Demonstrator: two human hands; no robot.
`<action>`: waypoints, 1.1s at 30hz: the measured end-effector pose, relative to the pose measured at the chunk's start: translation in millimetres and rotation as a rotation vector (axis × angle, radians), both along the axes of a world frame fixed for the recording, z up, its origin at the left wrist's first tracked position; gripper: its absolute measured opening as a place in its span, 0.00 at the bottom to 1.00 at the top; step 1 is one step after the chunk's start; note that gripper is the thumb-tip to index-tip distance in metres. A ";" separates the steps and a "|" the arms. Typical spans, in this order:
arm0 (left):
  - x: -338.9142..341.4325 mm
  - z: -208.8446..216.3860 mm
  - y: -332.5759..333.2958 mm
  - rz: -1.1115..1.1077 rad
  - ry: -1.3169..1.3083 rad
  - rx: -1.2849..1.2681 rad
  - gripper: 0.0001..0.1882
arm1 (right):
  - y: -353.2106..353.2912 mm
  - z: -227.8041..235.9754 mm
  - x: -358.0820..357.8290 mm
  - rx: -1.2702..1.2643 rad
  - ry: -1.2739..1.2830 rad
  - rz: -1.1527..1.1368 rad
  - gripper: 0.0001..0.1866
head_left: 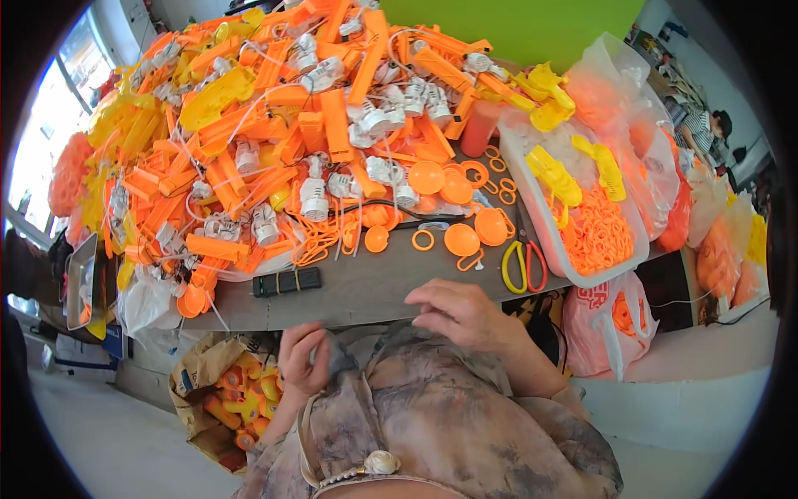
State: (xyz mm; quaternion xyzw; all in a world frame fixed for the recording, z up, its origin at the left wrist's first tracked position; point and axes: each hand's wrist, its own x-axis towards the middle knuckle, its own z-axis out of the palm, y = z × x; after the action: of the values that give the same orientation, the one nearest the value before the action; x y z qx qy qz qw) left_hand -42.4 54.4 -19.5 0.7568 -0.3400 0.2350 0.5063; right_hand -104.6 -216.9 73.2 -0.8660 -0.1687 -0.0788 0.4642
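My left hand hovers at the table's front edge, its fingers curled in loosely with nothing visible in them. To its right my right hand is held over the edge, palm down, fingers stretched forward and apart from the thumb. It holds nothing. A black rectangular block with a band round it lies on the table just beyond my left hand. Beyond my right hand lie scissors with one yellow and one red handle loop, orange round caps and an orange ring.
A large heap of orange plastic parts, white motor-like units and yellow shells covers the table's back and left. At right stands a white bin with orange rings and yellow parts. Below are a paper sack and a pink plastic bag.
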 end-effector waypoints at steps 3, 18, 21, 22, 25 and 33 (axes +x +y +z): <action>6.7 12.5 -36.2 -0.131 -0.054 -0.005 0.11 | -22.6 12.1 -15.8 -0.001 -0.010 -0.094 0.16; 32.0 17.2 -71.3 -0.149 -0.050 0.061 0.10 | -106.3 48.9 -33.7 -0.022 0.009 -0.347 0.13; 38.6 19.8 -69.9 -0.172 -0.034 0.068 0.10 | -136.7 64.4 -13.9 -0.110 0.055 -0.349 0.12; 41.8 18.4 -68.4 -0.186 -0.014 0.079 0.10 | -148.3 72.5 -5.0 -0.175 0.050 -0.390 0.11; 48.8 17.5 -65.5 -0.202 0.007 0.098 0.10 | -205.1 77.2 33.7 -0.376 0.009 -0.528 0.11; 54.3 -7.9 -50.6 -0.262 0.055 0.181 0.11 | -357.4 68.6 151.8 -0.875 -0.012 -0.908 0.18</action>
State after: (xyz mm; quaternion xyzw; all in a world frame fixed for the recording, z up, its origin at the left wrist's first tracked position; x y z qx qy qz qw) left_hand 11.9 3.8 -27.4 0.7545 -0.4417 0.1147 0.4717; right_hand 47.2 -574.3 141.8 -0.9605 0.1965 -0.1967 -0.0137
